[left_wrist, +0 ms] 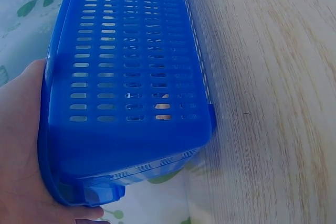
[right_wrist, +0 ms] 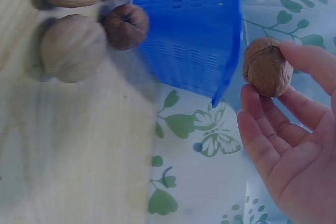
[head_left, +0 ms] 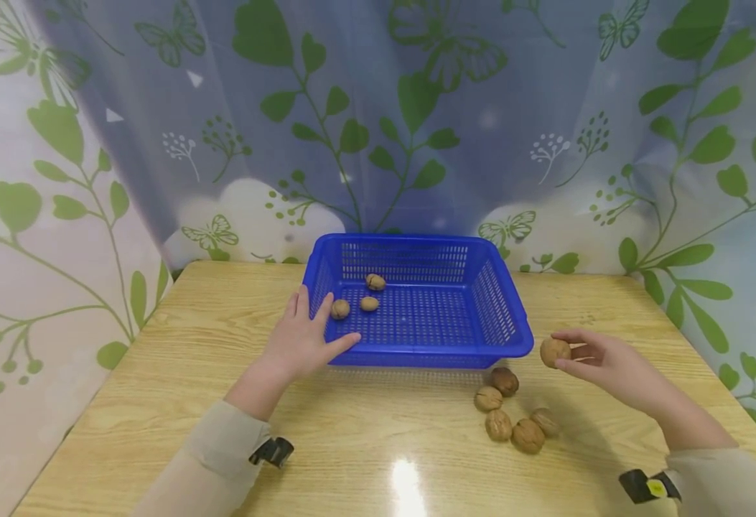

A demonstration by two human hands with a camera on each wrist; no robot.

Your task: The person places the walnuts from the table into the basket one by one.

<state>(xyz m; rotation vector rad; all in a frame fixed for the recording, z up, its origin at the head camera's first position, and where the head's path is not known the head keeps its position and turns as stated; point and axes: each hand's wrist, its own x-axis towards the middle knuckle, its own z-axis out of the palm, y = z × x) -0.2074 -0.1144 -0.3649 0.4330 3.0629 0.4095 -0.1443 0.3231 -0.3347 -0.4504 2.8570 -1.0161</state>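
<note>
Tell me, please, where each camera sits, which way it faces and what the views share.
Head: on the head, facing forward and down at the blue basket and table; left hand, right hand and sleeves show.
Left wrist: on that wrist, facing the basket's slotted wall; part of the left hand shows.
Right wrist: on that wrist, facing a held walnut, loose walnuts and the basket; the right hand shows.
Shared: head and right wrist both show the held walnut.

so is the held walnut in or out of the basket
Out: the right hand holds the walnut right of the basket.
</note>
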